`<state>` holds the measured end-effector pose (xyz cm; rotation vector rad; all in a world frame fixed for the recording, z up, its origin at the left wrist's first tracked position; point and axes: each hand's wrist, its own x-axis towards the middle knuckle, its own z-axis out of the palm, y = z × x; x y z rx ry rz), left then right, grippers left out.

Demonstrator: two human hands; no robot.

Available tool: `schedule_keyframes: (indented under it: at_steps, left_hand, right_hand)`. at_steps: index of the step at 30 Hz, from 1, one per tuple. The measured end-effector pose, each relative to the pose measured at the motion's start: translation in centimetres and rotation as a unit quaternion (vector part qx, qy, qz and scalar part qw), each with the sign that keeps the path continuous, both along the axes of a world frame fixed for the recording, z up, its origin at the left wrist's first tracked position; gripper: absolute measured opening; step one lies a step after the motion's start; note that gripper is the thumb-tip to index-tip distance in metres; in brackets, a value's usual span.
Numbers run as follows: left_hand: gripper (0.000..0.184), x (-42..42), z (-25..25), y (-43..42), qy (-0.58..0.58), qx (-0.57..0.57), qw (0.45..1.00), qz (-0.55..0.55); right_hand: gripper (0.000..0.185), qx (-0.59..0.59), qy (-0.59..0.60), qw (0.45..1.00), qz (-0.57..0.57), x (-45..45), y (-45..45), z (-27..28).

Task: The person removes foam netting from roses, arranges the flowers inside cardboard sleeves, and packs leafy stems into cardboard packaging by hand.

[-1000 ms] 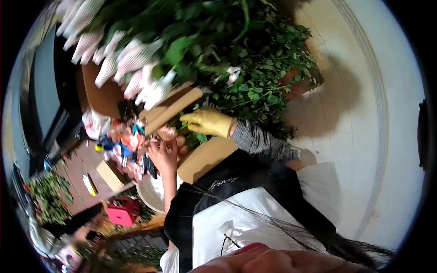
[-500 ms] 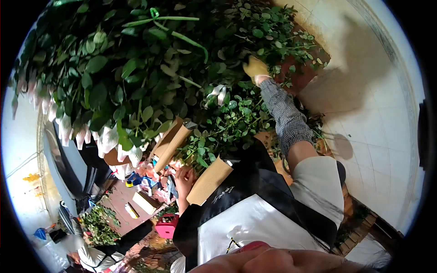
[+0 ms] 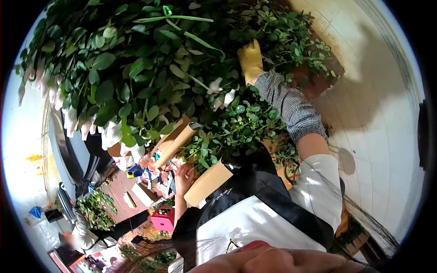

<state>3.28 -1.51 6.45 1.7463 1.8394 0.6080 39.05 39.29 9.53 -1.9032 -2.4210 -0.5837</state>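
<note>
My right hand [image 3: 251,61], in a yellow glove, reaches into the large pile of leafy stems [image 3: 104,82]. Its fingers are curled in among the leaves, and what they hold is hidden. My left hand [image 3: 183,178] is bare and sits lower, just left of a corrugated cardboard piece [image 3: 207,184]. Its fingers are bent beside green leaves [image 3: 218,136]; I cannot make out what is in them. Ribbed white sleeves [image 3: 111,134] cover the flower ends along the pile's left edge. A cut green stem [image 3: 195,38] lies on top of the foliage.
Another cardboard-edged piece [image 3: 175,145] stands above my left hand. Pale pink scraps [image 3: 159,182], a yellow-and-white object [image 3: 129,200] and a pink box [image 3: 164,218] are lower left. Another person [image 3: 88,236] is at the far lower left. A pale tiled surface [image 3: 373,123] runs along the right.
My right hand has moved slightly up and left in the foliage, its glove showing more fully. My left hand stays near the cardboard. The whole view has shifted slightly.
</note>
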Motion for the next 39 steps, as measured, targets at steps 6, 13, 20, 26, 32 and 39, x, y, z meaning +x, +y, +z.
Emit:
schedule_keyframes:
  at_steps: [6,13,20,26,32,39]
  left_hand:
    - [0.019,-0.1,0.2,-0.3,-0.045,-0.037,0.997,0.04]
    - [0.036,0.8,8.5,0.8,0.056,-0.079,0.993,0.063]
    - [0.024,7.2,12.9,1.4,-0.37,0.127,0.912,0.122]
    - [0.02,7.1,13.5,0.2,-0.429,0.214,0.838,0.26]
    - [0.016,5.4,12.0,-3.5,-0.394,0.178,0.862,0.264]
    - [0.009,2.0,9.7,-8.3,-0.267,0.082,0.887,0.367]
  right_hand:
    - [0.026,0.225,0.119,0.964,0.079,3.3,4.0,0.2]
    - [0.013,-0.126,0.137,0.95,0.251,4.8,-10.0,8.7]
    - [0.011,-0.163,0.03,0.886,0.433,-5.6,-22.2,12.3]
    - [0.011,-0.188,-0.003,0.846,0.499,-9.4,-24.8,13.0]
    - [0.008,-0.424,0.271,0.73,0.463,-11.1,-25.6,8.8]
    - [0.008,-0.292,-0.045,0.777,0.556,-15.2,-26.7,14.5]
